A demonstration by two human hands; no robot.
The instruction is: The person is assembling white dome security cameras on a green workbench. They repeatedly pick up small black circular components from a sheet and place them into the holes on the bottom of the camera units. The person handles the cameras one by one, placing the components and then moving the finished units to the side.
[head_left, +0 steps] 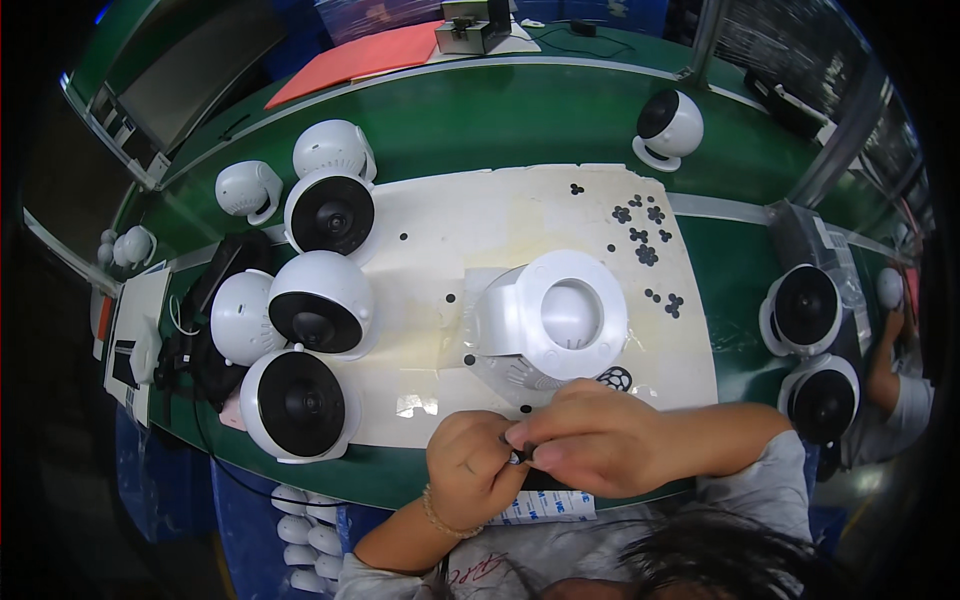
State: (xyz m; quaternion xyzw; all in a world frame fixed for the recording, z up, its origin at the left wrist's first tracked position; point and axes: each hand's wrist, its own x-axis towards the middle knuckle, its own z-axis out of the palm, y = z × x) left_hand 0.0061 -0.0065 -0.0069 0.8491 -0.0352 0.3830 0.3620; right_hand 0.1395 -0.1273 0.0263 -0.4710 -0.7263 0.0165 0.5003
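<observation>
One Drop Hazard

The right hand [605, 438] pinched a small black piece [518, 456] between its fingertips, beside the curled left hand [466, 462] (left grip unclear), nearside of the white camera [503, 315]. Slack pinching could have dropped it.

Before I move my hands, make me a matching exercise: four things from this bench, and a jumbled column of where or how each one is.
Things
1. right hand
2. flat red sheet
3. white housing with a ring-shaped base
4. loose black dots

Places and states
A. scattered, mostly toward the right side of the cream board
B. at the far side, beside a small metal box
C. pinching a small black piece
D. lying near the board's middle, ring uppermost

Pairs: 1-C, 2-B, 3-D, 4-A
</observation>
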